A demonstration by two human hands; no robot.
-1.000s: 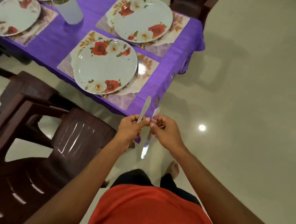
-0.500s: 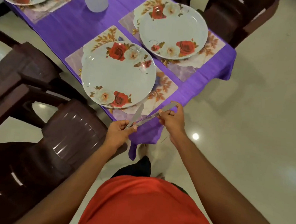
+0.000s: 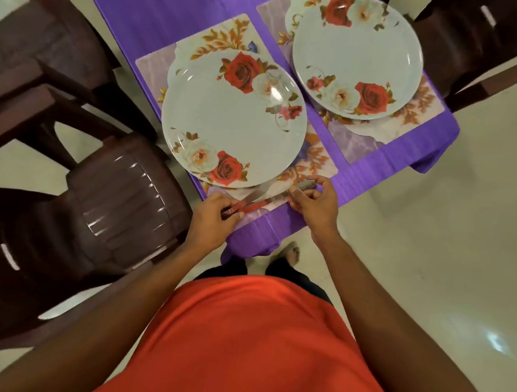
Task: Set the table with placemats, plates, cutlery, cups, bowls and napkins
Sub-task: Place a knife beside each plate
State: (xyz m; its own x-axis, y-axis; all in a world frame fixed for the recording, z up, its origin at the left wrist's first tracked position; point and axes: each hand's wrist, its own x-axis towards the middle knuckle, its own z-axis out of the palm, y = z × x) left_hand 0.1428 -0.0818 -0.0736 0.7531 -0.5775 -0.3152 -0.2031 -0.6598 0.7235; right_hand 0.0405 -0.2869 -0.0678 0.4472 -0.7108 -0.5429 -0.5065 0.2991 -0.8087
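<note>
Two white plates with red roses sit on floral placemats on the purple tablecloth: the near plate (image 3: 233, 123) and the far plate (image 3: 357, 60). My left hand (image 3: 212, 220) pinches the handle end of a metal knife (image 3: 255, 195) whose blade points toward the near plate's rim. My right hand (image 3: 315, 199) pinches a second knife (image 3: 305, 185) by one end; it lies low over the near placemat (image 3: 317, 166), just below the plate.
Dark brown plastic chairs stand at the left (image 3: 123, 192) and at the upper right (image 3: 482, 43). The table's near corner (image 3: 257, 238) is right in front of my body. Pale tiled floor (image 3: 431, 238) spreads to the right.
I stepped closer to the table. Both hands carried the knives forward and lowered them to the near edge of the placemat, just below the near plate.
</note>
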